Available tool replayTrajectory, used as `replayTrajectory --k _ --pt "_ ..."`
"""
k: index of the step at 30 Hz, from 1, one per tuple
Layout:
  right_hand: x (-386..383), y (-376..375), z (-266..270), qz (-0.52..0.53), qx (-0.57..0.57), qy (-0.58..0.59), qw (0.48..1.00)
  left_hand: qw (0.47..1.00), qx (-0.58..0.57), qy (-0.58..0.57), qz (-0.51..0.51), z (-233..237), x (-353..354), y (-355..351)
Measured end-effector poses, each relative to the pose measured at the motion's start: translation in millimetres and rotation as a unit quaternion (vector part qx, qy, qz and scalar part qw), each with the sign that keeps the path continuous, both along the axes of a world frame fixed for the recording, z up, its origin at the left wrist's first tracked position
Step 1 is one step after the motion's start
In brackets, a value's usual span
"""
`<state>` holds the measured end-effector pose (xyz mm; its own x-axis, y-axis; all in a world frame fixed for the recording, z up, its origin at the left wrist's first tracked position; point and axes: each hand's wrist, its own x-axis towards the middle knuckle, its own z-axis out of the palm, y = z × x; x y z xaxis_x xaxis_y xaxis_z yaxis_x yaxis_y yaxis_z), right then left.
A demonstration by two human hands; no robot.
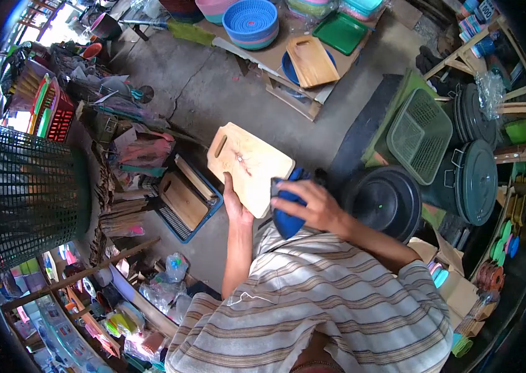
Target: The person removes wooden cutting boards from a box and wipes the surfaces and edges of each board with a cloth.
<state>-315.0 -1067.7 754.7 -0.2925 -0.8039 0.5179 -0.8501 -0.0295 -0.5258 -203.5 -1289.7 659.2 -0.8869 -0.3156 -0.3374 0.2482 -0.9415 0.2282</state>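
Observation:
A pale wooden cutting board (253,165) with a slot handle and a dark knot mark is held up in front of my body. My left hand (236,202) grips it along its lower left edge, the thumb lying on the face. At the board's right edge, my right hand (313,202) is closed around a dark blue cloth (289,217), which touches or nearly touches the wood. Below and to the left, more wooden cutting boards (182,202) stand in a blue plastic basket (179,235) on the floor.
On a low table (263,57) ahead are stacked blue baskets (250,23), a green tray (341,33) and another cutting board (311,61). A black basin (382,205) and lidded bins (477,180) stand close on my right. A large dark green basket (30,193) rises on the left.

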Motion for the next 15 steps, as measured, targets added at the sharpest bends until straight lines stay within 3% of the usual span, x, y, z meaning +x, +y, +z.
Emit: replayTrajectory --k 3,4,6,9,10,11,13,14,15 --pt "28.0 -17.2 -16.0 0.004 0.028 -0.001 1.0 0.999 0.041 -0.002 -0.012 -3.4 12.8 0.5" --pt "30.5 -16.8 -21.6 -0.021 0.029 -0.013 0.999 0.996 0.024 -0.085 0.006 -2.2 17.6 3.4" --pt "23.4 -20.1 -30.8 -0.064 0.013 -0.049 0.997 0.994 0.022 -0.109 0.018 -2.8 27.0 1.3" --pt "20.3 -15.6 -51.7 -0.208 0.009 -0.219 0.953 0.989 -0.028 -0.145 -0.006 -3.4 56.4 -9.3" --pt "16.7 -13.1 -63.8 -0.21 -0.021 -0.285 0.935 0.987 -0.045 -0.156 -0.02 -5.0 65.1 -13.4" --pt "20.4 -11.2 -75.6 -0.231 -0.023 -0.37 0.9 0.983 -0.061 -0.167 -0.035 -6.5 74.9 -15.9" --pt "28.4 -2.9 -114.4 -0.293 0.04 -0.614 0.732 0.982 -0.043 -0.177 -0.045 -8.5 93.2 -17.1" --pt "35.0 -2.1 -127.5 -0.291 0.041 -0.616 0.731 0.981 -0.037 -0.184 -0.051 -3.7 100.8 -15.8" --pt "38.9 -4.7 -136.7 -0.289 -0.017 -0.702 0.651 0.98 -0.032 -0.189 -0.055 -0.3 107.0 -15.3"
